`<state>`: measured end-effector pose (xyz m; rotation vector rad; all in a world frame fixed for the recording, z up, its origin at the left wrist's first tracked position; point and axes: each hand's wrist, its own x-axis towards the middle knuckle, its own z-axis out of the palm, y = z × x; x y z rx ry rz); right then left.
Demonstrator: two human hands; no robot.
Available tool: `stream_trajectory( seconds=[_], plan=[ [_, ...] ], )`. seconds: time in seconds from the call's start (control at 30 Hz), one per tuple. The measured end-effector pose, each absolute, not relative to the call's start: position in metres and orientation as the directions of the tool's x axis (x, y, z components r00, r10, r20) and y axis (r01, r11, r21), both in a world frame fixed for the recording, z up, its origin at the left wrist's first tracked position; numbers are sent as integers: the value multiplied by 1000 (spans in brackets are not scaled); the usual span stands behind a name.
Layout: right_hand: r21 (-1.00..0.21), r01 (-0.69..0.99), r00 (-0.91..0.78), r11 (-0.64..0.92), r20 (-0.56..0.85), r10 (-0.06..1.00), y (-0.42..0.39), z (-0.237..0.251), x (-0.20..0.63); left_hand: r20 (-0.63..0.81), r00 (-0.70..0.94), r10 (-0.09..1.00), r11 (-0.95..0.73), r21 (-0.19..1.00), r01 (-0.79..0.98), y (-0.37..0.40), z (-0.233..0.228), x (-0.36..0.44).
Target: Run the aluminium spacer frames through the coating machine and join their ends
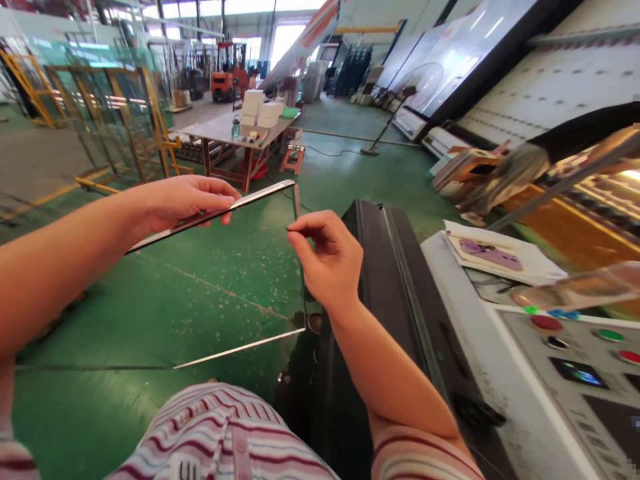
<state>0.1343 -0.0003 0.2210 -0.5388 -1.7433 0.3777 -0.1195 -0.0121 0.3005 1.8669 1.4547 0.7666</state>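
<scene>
While your striped shirt (225, 433) filled the near foreground, a clear glass pane (235, 287) hung before it, above the green floor (333, 177). Your right grip (327, 257) was pinched narrow, thumb to forefinger, beside the pane's right edge; whether anything lay between the tips could not be told. Your left grip (187, 200) was closed on the upper edge. Since only that hold was certain, the pane might have slipped or swung had it loosened, and a corner could have chipped against the black machine housing (387, 260) just to the right. The long axis seemed to run sideways, rising toward the upper right corner, though your left forearm (75, 243) hid the other end. Beyond stood a desk (213, 128) carrying white boxes (253, 107), with an orange forklift (225, 83) farther off.
</scene>
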Motion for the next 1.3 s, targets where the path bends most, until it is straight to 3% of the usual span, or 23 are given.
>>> stream_trajectory(
  seconds=[0.23, 0.43, 0.6, 1.0, 1.3],
  plan=[
    [-392, 168, -356, 904, 831, 427, -7, 257, 99, 20, 188, 982, -127, 806, 578, -28, 307, -126],
    [-440, 93, -429, 893, 792, 435, -3, 270, 83, 19, 142, 990, -96, 822, 561, -41, 308, -129],
    [-408, 70, -471, 910, 791, 390, -5, 284, 74, -1, 128, 992, -70, 833, 549, -54, 313, -126],
    [-377, 278, -418, 883, 781, 465, -18, 291, 64, 252, 160, 954, -298, 759, 579, -63, 318, -118],
    [-310, 321, -381, 895, 823, 421, -19, 288, 64, 325, 184, 928, -367, 703, 609, -65, 316, -117]
  ],
)
